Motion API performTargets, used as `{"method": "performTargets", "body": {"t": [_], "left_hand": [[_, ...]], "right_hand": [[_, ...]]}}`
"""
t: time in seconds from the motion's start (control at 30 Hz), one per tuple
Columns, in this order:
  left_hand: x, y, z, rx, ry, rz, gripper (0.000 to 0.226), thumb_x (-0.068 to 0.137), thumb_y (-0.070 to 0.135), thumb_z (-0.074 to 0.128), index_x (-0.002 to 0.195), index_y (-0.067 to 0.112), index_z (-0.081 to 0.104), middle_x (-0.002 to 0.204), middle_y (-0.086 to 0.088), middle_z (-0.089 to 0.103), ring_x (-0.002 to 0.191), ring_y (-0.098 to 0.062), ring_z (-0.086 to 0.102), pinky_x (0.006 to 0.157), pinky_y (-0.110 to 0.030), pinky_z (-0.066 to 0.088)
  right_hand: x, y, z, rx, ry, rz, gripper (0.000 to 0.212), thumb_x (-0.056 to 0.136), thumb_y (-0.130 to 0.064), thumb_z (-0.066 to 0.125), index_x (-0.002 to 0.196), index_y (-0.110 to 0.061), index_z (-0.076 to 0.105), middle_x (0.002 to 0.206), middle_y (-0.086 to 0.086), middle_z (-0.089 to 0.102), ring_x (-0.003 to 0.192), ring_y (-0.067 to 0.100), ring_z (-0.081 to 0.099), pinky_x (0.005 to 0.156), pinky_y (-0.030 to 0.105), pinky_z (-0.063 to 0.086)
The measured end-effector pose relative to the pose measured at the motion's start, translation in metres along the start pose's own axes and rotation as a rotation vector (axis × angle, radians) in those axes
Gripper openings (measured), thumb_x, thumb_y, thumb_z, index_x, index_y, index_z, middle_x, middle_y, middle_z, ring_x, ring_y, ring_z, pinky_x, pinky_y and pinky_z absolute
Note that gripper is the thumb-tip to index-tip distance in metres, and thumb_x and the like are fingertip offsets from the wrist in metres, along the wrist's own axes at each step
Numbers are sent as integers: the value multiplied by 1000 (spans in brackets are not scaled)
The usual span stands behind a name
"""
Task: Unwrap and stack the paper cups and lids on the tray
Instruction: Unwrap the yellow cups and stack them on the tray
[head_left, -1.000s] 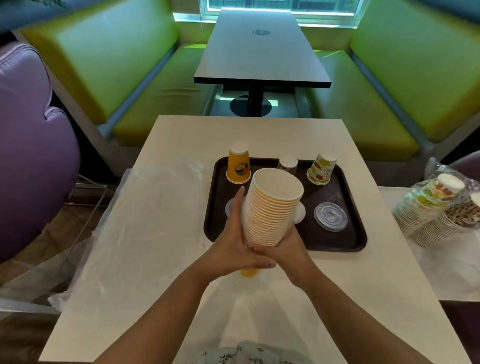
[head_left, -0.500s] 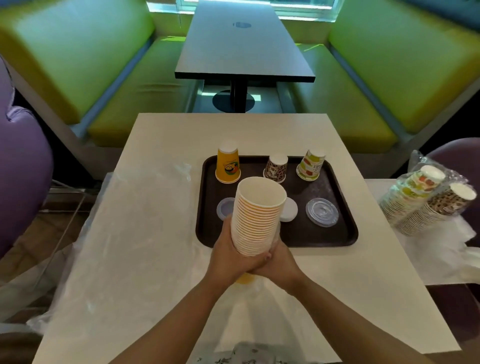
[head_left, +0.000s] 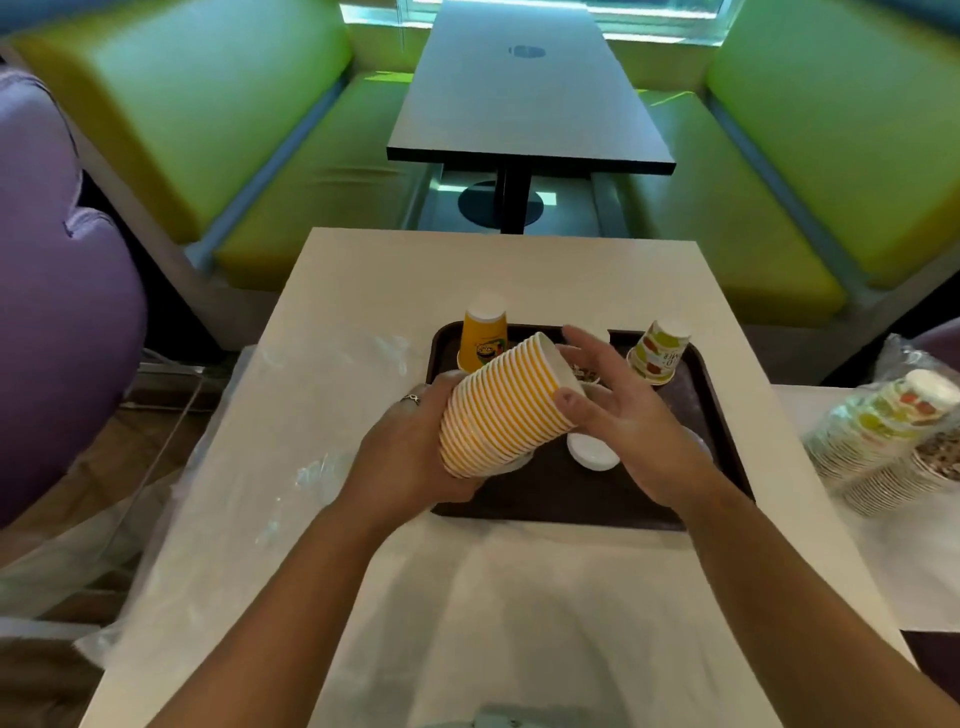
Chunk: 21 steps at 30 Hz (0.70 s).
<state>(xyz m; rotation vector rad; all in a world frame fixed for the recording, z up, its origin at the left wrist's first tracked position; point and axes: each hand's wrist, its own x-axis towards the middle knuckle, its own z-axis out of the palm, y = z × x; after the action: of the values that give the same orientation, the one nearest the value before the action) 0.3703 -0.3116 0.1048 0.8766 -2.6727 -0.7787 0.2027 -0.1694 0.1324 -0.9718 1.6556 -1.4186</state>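
Note:
My left hand (head_left: 402, 452) grips the lower end of a stack of yellow paper cups (head_left: 506, 408), tilted with its open mouth up and to the right over the dark brown tray (head_left: 561, 501). At the stack's mouth, my right hand (head_left: 618, 410) has its fingers spread and its thumb touching the rim. On the tray stand an upside-down yellow cup (head_left: 484, 332) and an upside-down fruit-print cup (head_left: 658, 351). A white lid (head_left: 593, 451) lies on the tray beneath the stack. A third cup is mostly hidden behind my right hand.
Clear plastic wrapping (head_left: 291, 467) lies on the white table (head_left: 509, 270) left of the tray and near me. Wrapped stacks of printed cups (head_left: 893, 431) lie on a side table at right. Green benches and a dark table (head_left: 524, 98) stand beyond.
The cup stack has tipped from nearly upright to a slant toward the right and moved over the tray. My right hand has left the stack's base and opened at its mouth.

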Motion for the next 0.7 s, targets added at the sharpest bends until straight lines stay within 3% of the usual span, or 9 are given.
{"method": "performTargets", "body": {"t": [0.13,0.4,0.53,0.7], "left_hand": [[8,-5,2,79,51,54,102,60,46,82,144,29,26,129,1,51,115,-20,52,85,-31,47],[36,3,21,142,163,114,108,53,74,70,141,22,35,128,-4,56,111,-23,57,88,-47,50],[48,9,27,144,210,148,101,57,77,54,136,15,43,122,-9,60,106,-26,61,85,-45,52],[59,3,37,163,218,146,91,60,67,64,131,12,49,118,-9,62,102,-24,63,81,-39,56]], "right_hand": [[16,19,13,76,66,37,74,71,-42,69,138,-28,42,131,-6,53,114,12,57,86,30,54],[39,46,29,235,112,98,85,61,-49,72,136,-22,44,129,1,54,116,15,57,86,33,55],[51,58,36,219,144,125,76,58,-50,74,126,-30,49,129,2,53,118,18,55,92,40,53],[64,68,34,196,115,160,75,55,-53,76,123,-34,49,129,1,53,119,18,54,96,45,50]]}}
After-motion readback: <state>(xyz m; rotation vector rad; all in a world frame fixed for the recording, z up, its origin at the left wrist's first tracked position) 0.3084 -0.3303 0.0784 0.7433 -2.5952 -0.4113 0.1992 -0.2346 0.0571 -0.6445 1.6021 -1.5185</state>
